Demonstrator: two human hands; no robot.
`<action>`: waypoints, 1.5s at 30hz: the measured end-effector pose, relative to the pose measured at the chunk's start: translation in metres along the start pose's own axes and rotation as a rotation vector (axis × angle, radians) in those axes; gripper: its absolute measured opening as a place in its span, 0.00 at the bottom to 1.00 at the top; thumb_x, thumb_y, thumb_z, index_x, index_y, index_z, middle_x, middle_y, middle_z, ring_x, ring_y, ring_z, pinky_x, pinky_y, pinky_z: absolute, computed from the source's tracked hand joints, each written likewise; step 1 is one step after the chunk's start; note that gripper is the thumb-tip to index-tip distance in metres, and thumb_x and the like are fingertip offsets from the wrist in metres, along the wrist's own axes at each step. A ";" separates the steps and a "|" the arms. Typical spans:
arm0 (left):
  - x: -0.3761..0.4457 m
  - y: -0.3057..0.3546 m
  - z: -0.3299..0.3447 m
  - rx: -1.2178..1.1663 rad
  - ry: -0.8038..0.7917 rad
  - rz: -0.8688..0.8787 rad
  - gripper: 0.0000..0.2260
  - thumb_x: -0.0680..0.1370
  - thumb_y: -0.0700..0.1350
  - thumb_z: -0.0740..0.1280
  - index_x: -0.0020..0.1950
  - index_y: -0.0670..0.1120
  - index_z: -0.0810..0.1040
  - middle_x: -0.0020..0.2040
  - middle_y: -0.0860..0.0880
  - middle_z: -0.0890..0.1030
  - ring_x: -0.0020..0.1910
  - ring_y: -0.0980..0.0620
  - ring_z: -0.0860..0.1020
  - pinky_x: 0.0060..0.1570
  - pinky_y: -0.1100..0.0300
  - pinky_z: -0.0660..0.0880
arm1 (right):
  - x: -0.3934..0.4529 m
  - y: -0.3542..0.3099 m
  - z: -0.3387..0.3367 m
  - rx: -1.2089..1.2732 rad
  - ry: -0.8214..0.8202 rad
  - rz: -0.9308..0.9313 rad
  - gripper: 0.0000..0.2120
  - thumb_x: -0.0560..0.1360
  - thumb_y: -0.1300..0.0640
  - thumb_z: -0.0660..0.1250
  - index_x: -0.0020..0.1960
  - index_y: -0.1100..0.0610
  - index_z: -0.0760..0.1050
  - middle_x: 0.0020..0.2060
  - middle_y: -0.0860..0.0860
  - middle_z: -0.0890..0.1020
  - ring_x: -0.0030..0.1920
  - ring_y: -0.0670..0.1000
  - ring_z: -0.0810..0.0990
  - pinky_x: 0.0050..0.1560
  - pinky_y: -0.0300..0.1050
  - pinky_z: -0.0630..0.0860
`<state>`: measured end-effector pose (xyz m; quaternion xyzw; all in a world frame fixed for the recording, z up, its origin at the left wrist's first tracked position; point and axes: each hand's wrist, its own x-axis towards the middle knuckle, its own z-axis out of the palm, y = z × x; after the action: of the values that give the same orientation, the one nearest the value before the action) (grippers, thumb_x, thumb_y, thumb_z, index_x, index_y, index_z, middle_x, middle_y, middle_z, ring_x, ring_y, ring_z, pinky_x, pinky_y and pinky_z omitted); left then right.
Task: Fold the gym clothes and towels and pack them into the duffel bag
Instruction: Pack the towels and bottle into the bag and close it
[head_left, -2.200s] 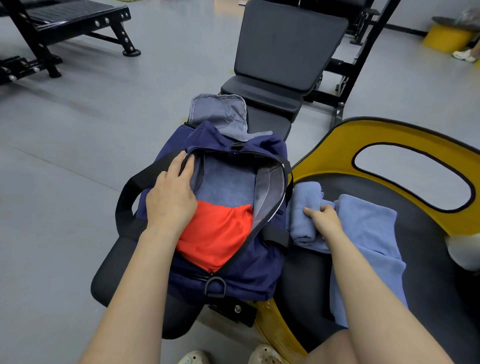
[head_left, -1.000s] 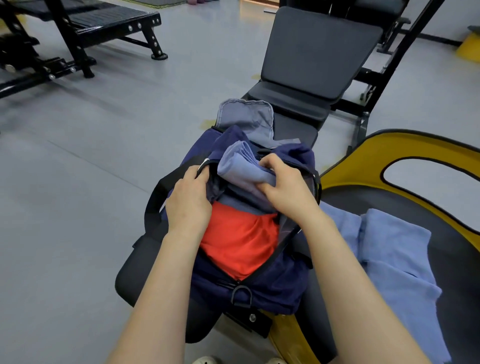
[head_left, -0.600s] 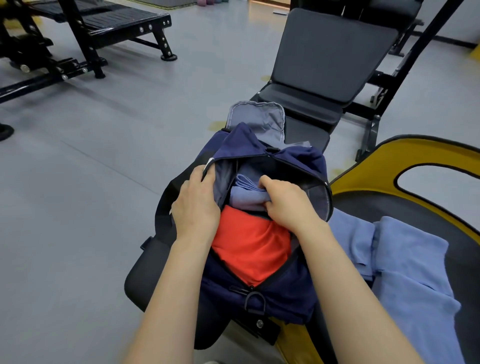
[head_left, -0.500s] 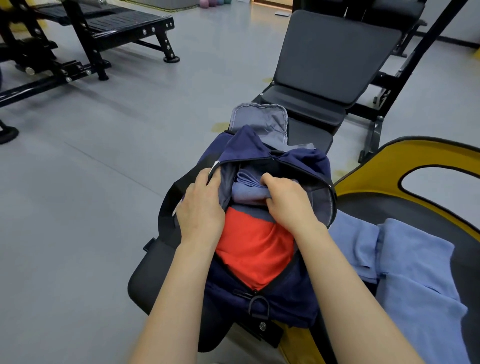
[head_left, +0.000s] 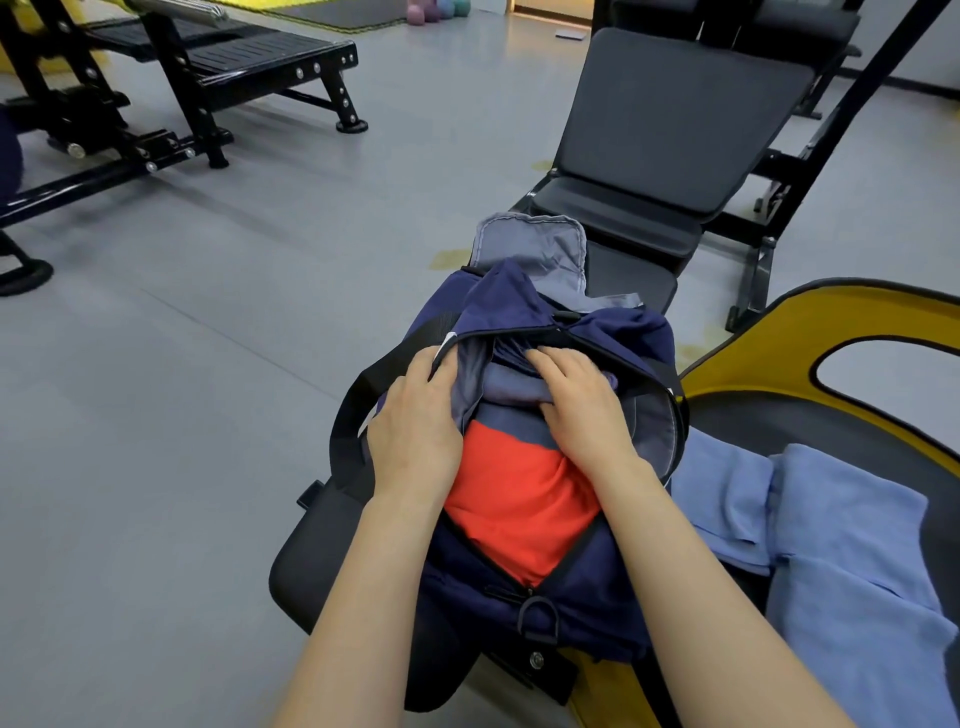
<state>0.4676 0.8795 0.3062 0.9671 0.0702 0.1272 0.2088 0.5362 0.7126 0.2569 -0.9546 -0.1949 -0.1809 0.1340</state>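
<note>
Blue terry is now down inside the navy duffel bag (head_left: 582, 613) — the folded towel (head_left: 511, 387), carried over a second ago, sits beyond the orange shirt (head_left: 519, 499). The right hand (head_left: 582, 405) presses it flat-fingered; the left hand (head_left: 415, 431) grips the bag's rim. One larger blue towel (head_left: 841, 540) is unpacked beside the bag — packing is nearly finished.
</note>
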 end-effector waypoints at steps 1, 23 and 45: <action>0.000 0.000 0.000 0.000 -0.004 -0.001 0.29 0.75 0.34 0.58 0.74 0.54 0.61 0.69 0.56 0.64 0.58 0.49 0.72 0.39 0.57 0.65 | 0.000 -0.001 -0.001 -0.020 0.032 -0.026 0.25 0.61 0.72 0.70 0.58 0.61 0.78 0.54 0.56 0.80 0.55 0.58 0.76 0.53 0.50 0.75; 0.003 0.004 0.003 0.022 -0.030 0.011 0.29 0.75 0.32 0.58 0.73 0.52 0.62 0.68 0.55 0.65 0.55 0.48 0.72 0.38 0.57 0.63 | -0.005 0.014 -0.024 0.265 -0.275 0.163 0.12 0.79 0.56 0.62 0.59 0.54 0.80 0.57 0.49 0.82 0.60 0.52 0.77 0.60 0.51 0.72; 0.003 0.009 0.007 -0.015 -0.044 0.033 0.29 0.76 0.33 0.57 0.74 0.54 0.60 0.69 0.56 0.64 0.55 0.48 0.71 0.39 0.57 0.64 | 0.001 0.010 0.007 -0.017 -0.535 0.205 0.35 0.77 0.34 0.56 0.78 0.44 0.47 0.78 0.50 0.48 0.77 0.54 0.46 0.72 0.63 0.46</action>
<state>0.4730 0.8690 0.3050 0.9691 0.0486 0.1096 0.2155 0.5429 0.7064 0.2495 -0.9842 -0.1242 0.0904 0.0875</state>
